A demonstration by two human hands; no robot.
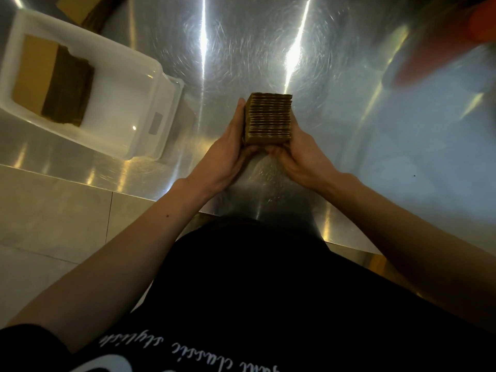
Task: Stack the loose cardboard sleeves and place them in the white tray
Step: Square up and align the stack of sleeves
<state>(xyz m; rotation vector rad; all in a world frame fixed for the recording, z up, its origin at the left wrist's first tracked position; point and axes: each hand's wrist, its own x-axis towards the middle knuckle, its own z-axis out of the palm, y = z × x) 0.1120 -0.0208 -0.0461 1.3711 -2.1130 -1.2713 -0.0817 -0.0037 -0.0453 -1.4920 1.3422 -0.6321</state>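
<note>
The stack (268,118) of sleeves sits squared between both palms above the steel table (349,76), near its front edge and well to the right of the tray (161,76). Its edges face up at the camera as a run of thin ribs, so the sleeves stand on edge, packed face to face; the stacking axis runs away from the body, and the block looks a little longer that way than across. The left hand (228,146) presses the left side, the right hand (298,154) the right, both clamped on the stack, thumbs meeting at the near end. The step in hand seems to be carrying it to the tray. To do it well, keep the side pressure even and support the near and far ends (a loose sleeve there could peel off), then swing left and set it down beside the brown pile (53,81) already lying in the tray's far half, lowering it flat before letting go.
</note>
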